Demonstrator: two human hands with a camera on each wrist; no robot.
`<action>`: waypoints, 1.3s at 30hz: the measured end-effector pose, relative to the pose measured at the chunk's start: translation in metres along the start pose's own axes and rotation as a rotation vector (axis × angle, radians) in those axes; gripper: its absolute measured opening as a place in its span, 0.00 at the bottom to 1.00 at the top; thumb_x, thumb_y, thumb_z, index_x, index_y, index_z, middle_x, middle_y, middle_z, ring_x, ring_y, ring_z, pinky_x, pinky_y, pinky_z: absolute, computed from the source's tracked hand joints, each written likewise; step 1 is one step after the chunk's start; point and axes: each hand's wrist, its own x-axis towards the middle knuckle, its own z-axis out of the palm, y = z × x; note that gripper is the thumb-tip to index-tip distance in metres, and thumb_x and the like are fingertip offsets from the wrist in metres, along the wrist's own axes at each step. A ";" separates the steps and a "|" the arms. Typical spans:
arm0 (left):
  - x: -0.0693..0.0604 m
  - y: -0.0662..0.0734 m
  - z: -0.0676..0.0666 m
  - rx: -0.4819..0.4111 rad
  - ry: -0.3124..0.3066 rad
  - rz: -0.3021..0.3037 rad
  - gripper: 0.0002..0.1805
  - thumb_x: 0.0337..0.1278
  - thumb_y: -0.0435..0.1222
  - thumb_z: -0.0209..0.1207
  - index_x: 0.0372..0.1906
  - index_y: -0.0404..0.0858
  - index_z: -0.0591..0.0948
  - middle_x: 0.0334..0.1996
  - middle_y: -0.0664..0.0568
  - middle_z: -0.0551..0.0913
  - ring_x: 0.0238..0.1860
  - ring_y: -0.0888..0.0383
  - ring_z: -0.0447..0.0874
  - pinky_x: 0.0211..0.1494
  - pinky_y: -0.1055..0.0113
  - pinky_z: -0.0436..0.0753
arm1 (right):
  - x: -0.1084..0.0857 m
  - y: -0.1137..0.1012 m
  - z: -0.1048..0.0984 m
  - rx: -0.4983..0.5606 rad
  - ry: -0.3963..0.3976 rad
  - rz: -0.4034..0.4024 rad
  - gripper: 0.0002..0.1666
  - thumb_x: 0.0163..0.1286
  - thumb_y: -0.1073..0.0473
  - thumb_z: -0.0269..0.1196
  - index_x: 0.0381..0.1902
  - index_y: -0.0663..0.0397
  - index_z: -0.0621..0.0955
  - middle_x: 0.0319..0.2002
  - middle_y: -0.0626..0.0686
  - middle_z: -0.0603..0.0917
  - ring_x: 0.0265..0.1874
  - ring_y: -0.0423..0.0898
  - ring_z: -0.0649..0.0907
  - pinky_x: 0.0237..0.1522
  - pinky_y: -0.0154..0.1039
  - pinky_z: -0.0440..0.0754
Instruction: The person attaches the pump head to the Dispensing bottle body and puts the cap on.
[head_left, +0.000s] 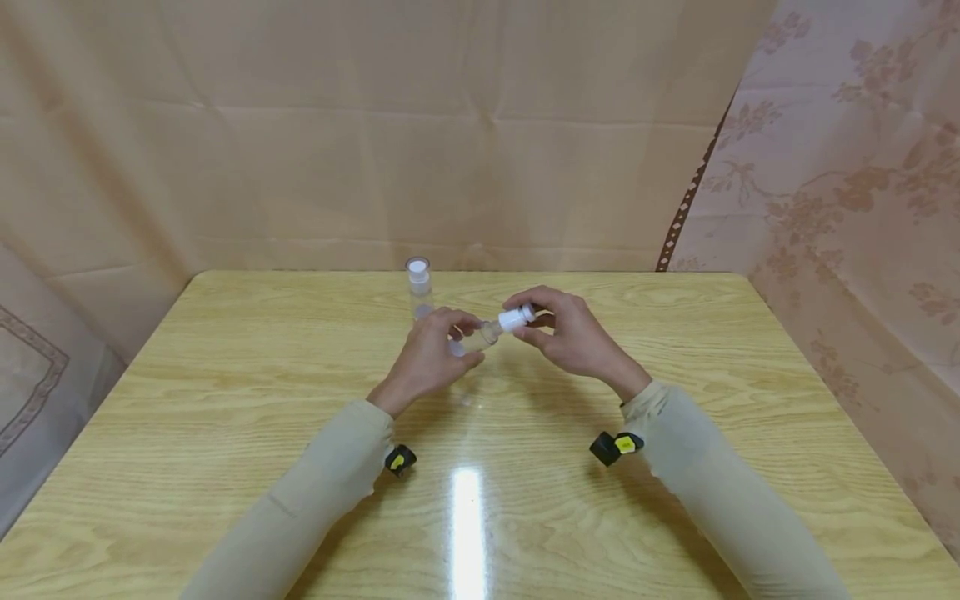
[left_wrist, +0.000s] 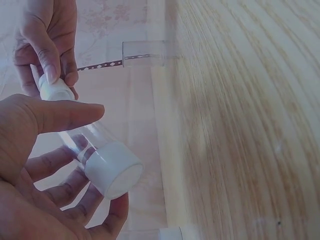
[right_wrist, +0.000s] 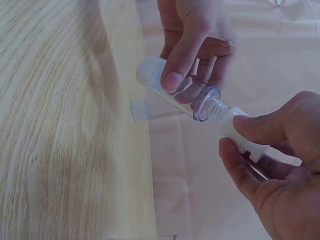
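Observation:
My left hand holds a clear bottle with a white base, tilted above the table. Its thumb and fingers lie around the bottle's body. Between the thumb and fingers of my right hand is a white pump head, pinched at the bottle's mouth. Some of the threaded neck shows beside the pump head in the right wrist view. How far the two are joined, I cannot tell. A second clear bottle with a white top stands on the table beyond my left hand.
A wooden table lies under both hands, with a beige curtain behind its far edge. In the left wrist view a clear cap stands on the table. Black straps with yellow marks sit at the sleeves.

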 end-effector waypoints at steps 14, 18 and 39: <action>0.001 0.003 0.002 -0.003 -0.013 0.000 0.20 0.54 0.31 0.73 0.53 0.33 0.84 0.49 0.39 0.84 0.49 0.42 0.81 0.51 0.52 0.82 | 0.000 0.005 0.001 -0.001 -0.022 -0.013 0.18 0.68 0.75 0.65 0.55 0.65 0.81 0.54 0.61 0.82 0.50 0.56 0.82 0.53 0.51 0.84; 0.001 0.003 0.002 0.001 -0.015 -0.003 0.20 0.54 0.31 0.73 0.53 0.33 0.84 0.49 0.39 0.83 0.49 0.42 0.81 0.51 0.52 0.82 | -0.001 0.005 0.001 -0.004 -0.030 -0.007 0.18 0.68 0.75 0.64 0.55 0.65 0.80 0.54 0.62 0.82 0.50 0.56 0.82 0.53 0.51 0.83; 0.001 0.006 0.003 -0.002 -0.016 -0.010 0.20 0.53 0.31 0.74 0.52 0.33 0.84 0.48 0.41 0.84 0.48 0.44 0.82 0.50 0.53 0.82 | -0.003 0.002 0.002 -0.018 -0.060 -0.024 0.18 0.68 0.75 0.64 0.55 0.66 0.80 0.53 0.61 0.82 0.51 0.57 0.82 0.53 0.51 0.83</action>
